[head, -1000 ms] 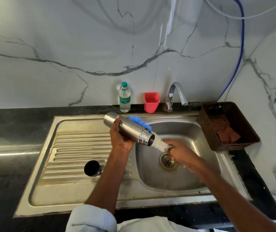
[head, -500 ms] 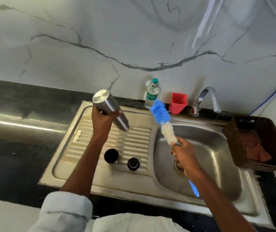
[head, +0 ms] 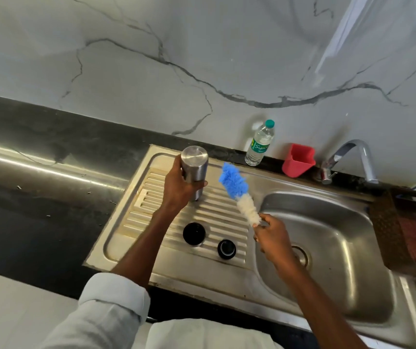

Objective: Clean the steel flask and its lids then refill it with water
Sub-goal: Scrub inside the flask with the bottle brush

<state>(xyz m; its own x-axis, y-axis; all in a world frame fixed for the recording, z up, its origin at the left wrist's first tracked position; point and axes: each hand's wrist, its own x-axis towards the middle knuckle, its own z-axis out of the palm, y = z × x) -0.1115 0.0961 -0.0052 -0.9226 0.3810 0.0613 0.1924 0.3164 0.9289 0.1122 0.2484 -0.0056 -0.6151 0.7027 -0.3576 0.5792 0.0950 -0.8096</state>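
- Head view: the left hand (head: 180,187) has its fingers wrapped round the steel flask (head: 194,170), held mouth-down with its base up, over the ribbed draining board (head: 209,220) at its far end. Whether the mouth touches the ribs is hidden by the hand.
- The right hand (head: 271,238) holds the bottle brush (head: 239,192) in closed fingers just below the bristles; the blue tip points up and away, clear of the flask, and the handle is hidden behind the hand.
- Two dark lids lie on the board nearer the person: the larger cup lid (head: 194,234) and the smaller stopper (head: 226,248), side by side but apart.
- The step in hand looks like setting the flask down to drain. To do it well, lower it squarely so the rim sits flat across the ribs, and let go only once it stands steady.
- Keep the wet brush over the sink basin (head: 327,248), and set the flask clear of both lids.
- On the counter (head: 50,197) behind stand a water bottle (head: 259,146), a red cup (head: 298,159) and the tap (head: 350,157), likely needed for rinsing and refilling.
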